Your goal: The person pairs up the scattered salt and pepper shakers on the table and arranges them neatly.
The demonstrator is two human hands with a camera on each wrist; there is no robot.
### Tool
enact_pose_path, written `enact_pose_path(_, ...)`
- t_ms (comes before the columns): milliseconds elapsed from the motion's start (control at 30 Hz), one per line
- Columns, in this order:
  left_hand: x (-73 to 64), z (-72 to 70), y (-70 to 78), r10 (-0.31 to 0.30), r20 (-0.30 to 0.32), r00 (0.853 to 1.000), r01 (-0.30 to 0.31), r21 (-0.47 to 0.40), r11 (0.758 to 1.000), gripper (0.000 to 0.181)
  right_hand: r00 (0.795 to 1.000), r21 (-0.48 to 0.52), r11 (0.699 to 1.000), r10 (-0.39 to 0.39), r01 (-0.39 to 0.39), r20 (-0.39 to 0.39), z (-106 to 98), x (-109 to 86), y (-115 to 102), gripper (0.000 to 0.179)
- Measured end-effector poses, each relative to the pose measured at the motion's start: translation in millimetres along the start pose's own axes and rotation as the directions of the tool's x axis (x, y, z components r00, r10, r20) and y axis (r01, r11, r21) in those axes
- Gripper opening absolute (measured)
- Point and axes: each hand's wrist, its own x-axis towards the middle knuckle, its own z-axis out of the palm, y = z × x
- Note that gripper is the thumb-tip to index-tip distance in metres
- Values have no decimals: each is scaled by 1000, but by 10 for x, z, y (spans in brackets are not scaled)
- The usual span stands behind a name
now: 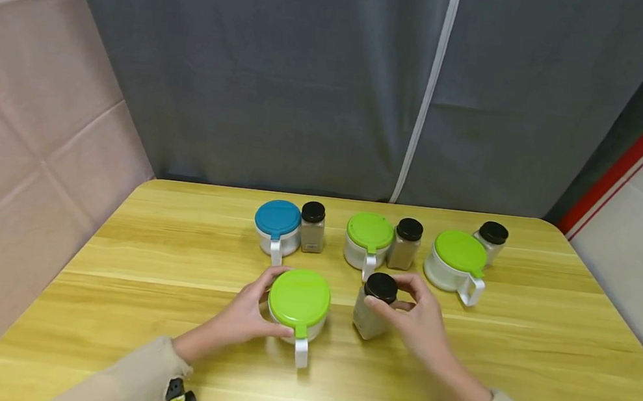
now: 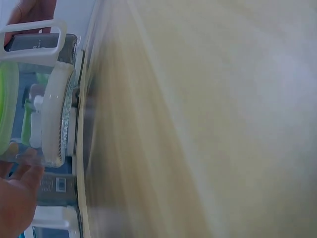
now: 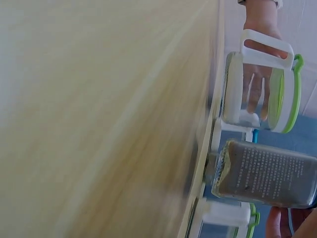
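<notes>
My left hand (image 1: 241,315) grips a clear seasoning pot (image 1: 300,299) with a green lid, its thumb in front and fingers around the far left side. The pot's white handle (image 1: 301,353) points toward me. Small items, some green and white, show through its wall in the left wrist view. To its right, my right hand (image 1: 425,322) holds a square glass spice bottle (image 3: 265,173) near its black cap (image 1: 381,287), thumb on one side and fingers on the other. The bottle leans slightly and is filled with brownish powder. Whether its base touches the table is unclear.
Behind the hands stand a blue-lidded pot (image 1: 278,222) beside a black-capped bottle (image 1: 312,227), a green-lidded pot (image 1: 369,235) beside another bottle (image 1: 405,243), and a further green-lidded pot (image 1: 456,260) with a bottle (image 1: 491,239) behind it. A grey curtain (image 1: 287,79) hangs past the wooden table (image 1: 176,237).
</notes>
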Motion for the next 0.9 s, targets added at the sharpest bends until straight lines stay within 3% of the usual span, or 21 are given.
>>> enact_pose_path(400,-90,-221,-115,-1,-68,998,4,45,999,88,995,25,997,74,-76,67,335,128,-74,42)
enact_pose_path(900,-120,-477,-278,-16,-79,997,21,75,997,83,995,-15,998,70,-69,75,707,271,-97,42)
